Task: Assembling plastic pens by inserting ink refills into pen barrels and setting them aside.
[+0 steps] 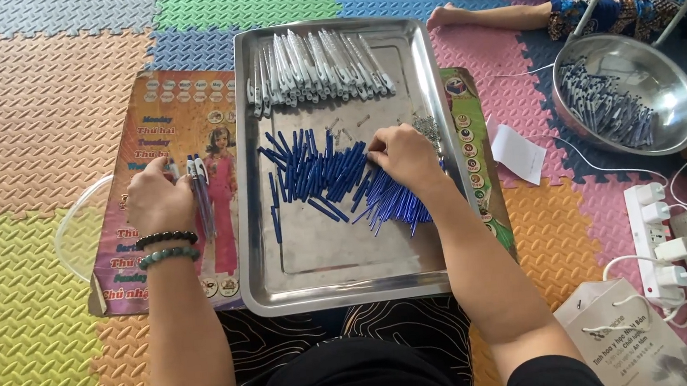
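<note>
From the head camera, my left hand (158, 199) was closed around a small bunch of pens (201, 199), held upright over a colourful printed poster (180, 124), just left of the steel tray (343, 280). My right hand (403, 156) rested on the tray with its fingers bent down into the heap of blue pen tubes (321, 178); whether they pinched one I could not tell. Beyond that hand, at the tray's far edge, lay a row of white pen barrels (316, 69), and just past my fingertips a few small metal springs (427, 128). Well off to the right of that hand sat a metal bowl (664, 74) holding more parts.
</note>
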